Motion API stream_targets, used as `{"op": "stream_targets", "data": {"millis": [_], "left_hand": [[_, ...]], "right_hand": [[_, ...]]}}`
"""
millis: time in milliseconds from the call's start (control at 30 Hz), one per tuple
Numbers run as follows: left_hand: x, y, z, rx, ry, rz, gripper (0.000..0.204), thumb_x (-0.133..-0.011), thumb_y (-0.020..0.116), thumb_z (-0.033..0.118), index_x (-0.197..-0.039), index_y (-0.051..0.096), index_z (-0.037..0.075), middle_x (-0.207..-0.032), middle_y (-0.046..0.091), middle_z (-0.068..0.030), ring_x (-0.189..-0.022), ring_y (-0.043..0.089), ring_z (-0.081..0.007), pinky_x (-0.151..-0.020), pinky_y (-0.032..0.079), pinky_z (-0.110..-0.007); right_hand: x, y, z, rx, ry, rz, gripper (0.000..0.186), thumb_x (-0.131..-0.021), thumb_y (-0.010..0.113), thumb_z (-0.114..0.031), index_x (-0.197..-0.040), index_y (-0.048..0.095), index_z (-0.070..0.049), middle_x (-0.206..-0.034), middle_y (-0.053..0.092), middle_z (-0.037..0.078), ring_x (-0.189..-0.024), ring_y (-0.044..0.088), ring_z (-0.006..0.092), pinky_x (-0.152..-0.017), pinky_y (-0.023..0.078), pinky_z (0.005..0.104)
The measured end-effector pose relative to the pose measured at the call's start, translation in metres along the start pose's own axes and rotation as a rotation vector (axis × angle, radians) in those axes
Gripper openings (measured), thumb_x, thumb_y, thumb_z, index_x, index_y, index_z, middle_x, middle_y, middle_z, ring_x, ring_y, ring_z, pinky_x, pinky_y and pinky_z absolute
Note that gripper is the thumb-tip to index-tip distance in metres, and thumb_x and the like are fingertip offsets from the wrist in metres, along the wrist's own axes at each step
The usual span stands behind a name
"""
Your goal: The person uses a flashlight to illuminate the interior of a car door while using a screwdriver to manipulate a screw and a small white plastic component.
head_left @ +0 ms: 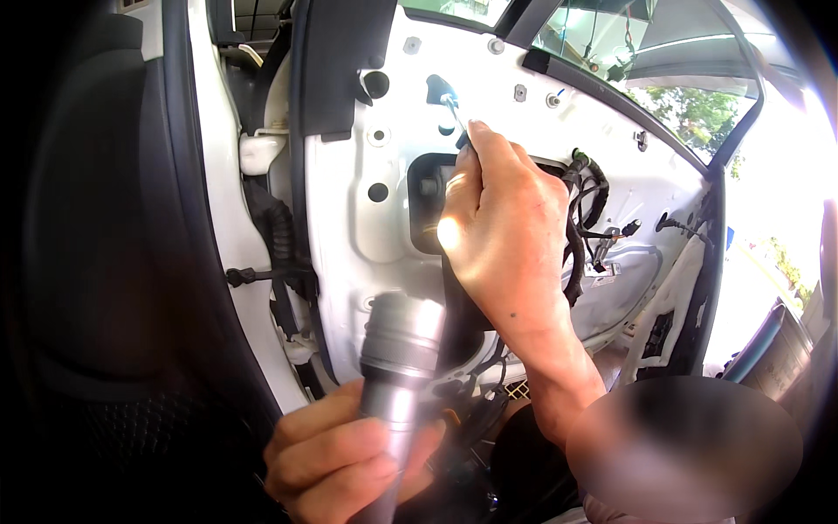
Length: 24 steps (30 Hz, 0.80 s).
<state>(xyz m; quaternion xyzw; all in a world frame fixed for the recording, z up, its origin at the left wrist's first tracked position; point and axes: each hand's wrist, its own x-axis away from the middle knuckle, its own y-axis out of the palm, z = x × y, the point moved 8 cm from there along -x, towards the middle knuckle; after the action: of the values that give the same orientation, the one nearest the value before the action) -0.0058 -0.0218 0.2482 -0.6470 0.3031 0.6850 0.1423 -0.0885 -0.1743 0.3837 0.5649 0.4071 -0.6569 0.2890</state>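
My left hand [336, 458] comes in at the lower edge and is wrapped around a grey metal flashlight [397, 354], head up and a little blurred. A bright light spot falls on the side of my right hand [506, 210]. That hand pinches the dark end of a thin-shafted tool [452, 112] between thumb and fingers. The tool's pale shaft reaches up to a small opening [438, 87] in the white car door panel [349, 236]; how deep its tip goes, I cannot tell. Beneath the hand is a large dark access hole [425, 205], partly covered.
Black wiring [576, 262] hangs right of my right hand. At the left stand the white door pillar [240, 341] and a dark seat or trim [87, 244]. Window glass [672, 70] spans the upper right. A blurred oval patch [685, 463] hides the lower right.
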Motion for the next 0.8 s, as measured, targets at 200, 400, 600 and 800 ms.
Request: {"op": "stream_targets", "data": {"millis": [200,400,600,800], "left_hand": [[0.004,-0.006,-0.002,0.08,0.045,0.049,0.057,-0.062,0.082,-0.01,-0.107,0.053,0.008,-0.106,0.06,-0.0133,-0.075,0.065,-0.0274,-0.064,0.058,-0.037],[-0.014,-0.01,-0.005,-0.002,-0.057,0.113,0.043,-0.063,0.087,-0.007,-0.093,0.06,0.005,-0.089,0.068,-0.0122,-0.073,0.071,-0.0283,-0.064,0.063,-0.036],[-0.003,-0.02,-0.026,0.054,-0.057,0.085,0.041,-0.072,0.086,-0.002,-0.104,0.061,0.002,-0.102,0.069,-0.019,-0.092,0.07,-0.0287,-0.079,0.059,-0.037],[-0.01,-0.044,-0.041,0.095,-0.069,0.193,0.038,-0.074,0.084,-0.005,-0.105,0.062,-0.001,-0.103,0.07,-0.0214,-0.093,0.071,-0.0291,-0.083,0.059,-0.038]], "right_hand": [[-0.002,0.0,0.001,-0.071,0.129,0.085,0.03,-0.091,0.058,-0.003,-0.116,0.06,0.012,-0.082,0.068,0.028,-0.073,0.068,0.0433,-0.068,0.054,0.0457],[0.002,0.006,0.002,-0.057,0.315,0.047,0.035,-0.094,0.057,-0.012,-0.118,0.061,0.013,-0.078,0.069,0.028,-0.073,0.07,0.0406,-0.073,0.054,0.0456],[-0.007,0.015,0.022,-0.087,0.403,-0.079,0.029,-0.094,0.053,-0.016,-0.089,0.071,0.006,-0.085,0.071,0.028,-0.071,0.069,0.0413,-0.066,0.055,0.048],[0.006,0.041,0.037,-0.877,0.97,-0.191,0.026,-0.1,0.055,-0.019,-0.101,0.061,0.007,-0.072,0.053,0.0,-0.045,0.038,0.0038,-0.036,0.026,0.0238]]}}
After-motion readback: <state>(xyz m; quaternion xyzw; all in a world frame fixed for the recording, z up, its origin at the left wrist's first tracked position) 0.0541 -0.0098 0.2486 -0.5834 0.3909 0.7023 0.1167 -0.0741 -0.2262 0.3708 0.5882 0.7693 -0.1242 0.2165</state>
